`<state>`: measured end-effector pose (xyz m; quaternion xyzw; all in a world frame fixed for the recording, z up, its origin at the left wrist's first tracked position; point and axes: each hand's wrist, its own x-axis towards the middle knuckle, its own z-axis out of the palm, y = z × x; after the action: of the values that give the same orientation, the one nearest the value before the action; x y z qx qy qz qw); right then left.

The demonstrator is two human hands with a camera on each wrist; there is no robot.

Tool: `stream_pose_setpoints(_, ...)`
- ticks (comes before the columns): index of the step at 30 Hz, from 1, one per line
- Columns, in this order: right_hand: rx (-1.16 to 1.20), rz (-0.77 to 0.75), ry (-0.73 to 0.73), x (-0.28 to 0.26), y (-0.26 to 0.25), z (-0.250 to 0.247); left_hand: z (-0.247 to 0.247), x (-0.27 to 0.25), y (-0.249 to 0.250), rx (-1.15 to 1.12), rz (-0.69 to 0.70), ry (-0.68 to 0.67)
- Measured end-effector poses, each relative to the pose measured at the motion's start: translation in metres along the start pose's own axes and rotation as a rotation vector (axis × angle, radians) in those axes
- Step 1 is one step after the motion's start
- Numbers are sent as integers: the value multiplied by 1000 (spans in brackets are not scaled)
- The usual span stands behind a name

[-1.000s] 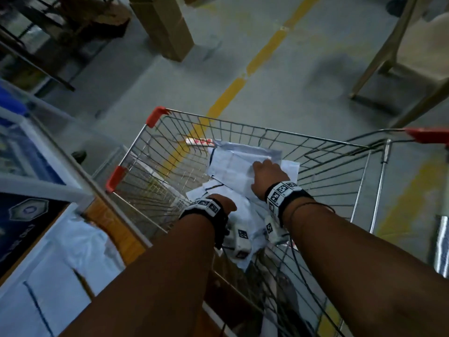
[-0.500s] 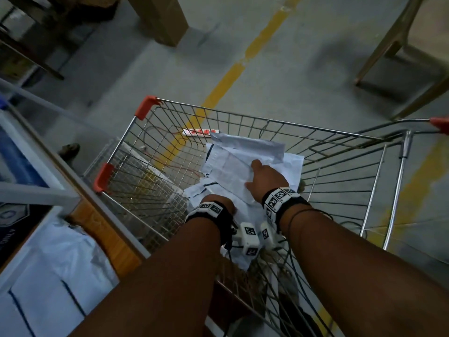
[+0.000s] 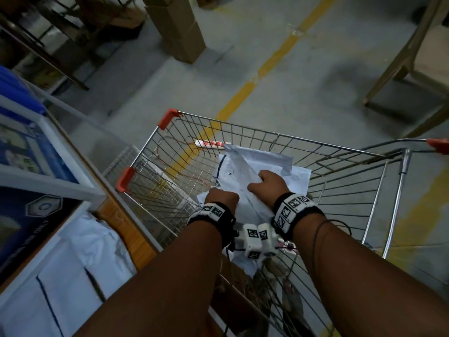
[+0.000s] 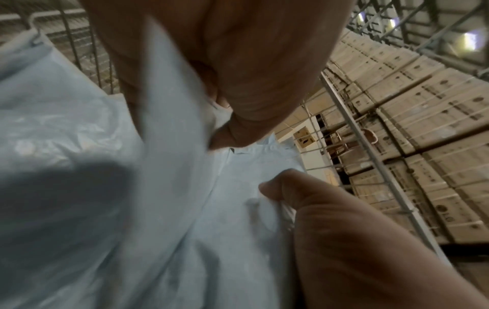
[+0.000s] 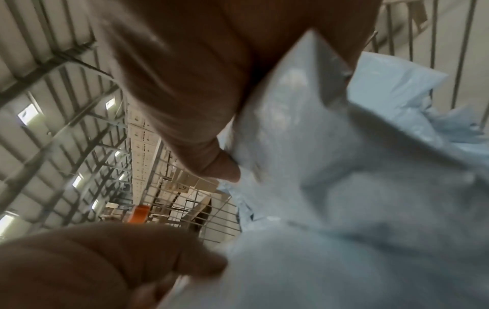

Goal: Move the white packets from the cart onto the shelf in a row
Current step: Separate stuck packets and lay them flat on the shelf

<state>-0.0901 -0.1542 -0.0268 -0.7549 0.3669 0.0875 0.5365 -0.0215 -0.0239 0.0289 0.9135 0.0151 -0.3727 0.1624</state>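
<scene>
A wire cart (image 3: 267, 133) with red corner caps holds a loose pile of white packets (image 3: 300, 177). Both hands reach into it and grip the top white packet (image 3: 239, 171), which is creased and lifted between them. My left hand (image 3: 222, 197) holds its near left part; in the left wrist view the left hand (image 4: 243, 165) pinches the plastic between thumb and fingers. My right hand (image 3: 269, 184) grips it further right, and the right wrist view shows the right hand (image 5: 222, 219) curled round the same packet (image 5: 330, 188). Left of the cart, the shelf (image 3: 116, 215) carries white packets (image 3: 80, 259).
Blue printed boxes (image 3: 26, 154) sit on the shelf above the packets. A white and red power strip (image 3: 211, 143) lies at the cart's far end. Beyond the cart are a tall cardboard box (image 3: 175, 27), a yellow floor line (image 3: 243, 93) and wooden furniture legs (image 3: 388, 69).
The top packet has bunched up and risen between the hands, which now sit closer together. The head view has shifted, so the cart sits further right.
</scene>
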Motion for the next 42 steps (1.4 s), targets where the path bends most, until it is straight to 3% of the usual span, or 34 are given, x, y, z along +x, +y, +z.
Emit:
stream_pose_setpoints(4, 174, 13, -148, -21, -17, -4, -9, -18, 2, -76, 96, -44)
stream_pose_setpoints(10, 734, 186, -276, -50, -25, -6, -7, -36, -2, -655, -130, -280)
stream_pose_setpoints(14, 916, 227, -335, -64, -31, -13, 0, -21, -14, -778, -76, -292)
stream_pose_setpoints(16, 959, 201, -359, -70, -41, -18, -10, -22, -13, -687, 7, -185)
stream_pose_setpoints(18, 932, 143, -378, -80, -57, -23, -36, -55, -6, -554, 142, -43)
stream_pose_setpoints(21, 821, 7, -401, -101, -89, -27, -82, -118, -10, -466, 228, 108)
stream_pose_setpoints(28, 525, -240, -465, -192, -168, 10, -160, -192, -111, -244, 392, 462)
stream_pose_setpoints(32, 281, -405, -445, -250, -200, 66, -184, -232, -194, -240, 310, 576)
stream_pose_setpoints(36, 64, -502, -498, -305, -223, 138, -197, -262, -290, -303, 202, 596)
stream_pose_setpoints(42, -245, -606, -426, -376, -234, 247, -207, -308, -435, -387, -4, 634)
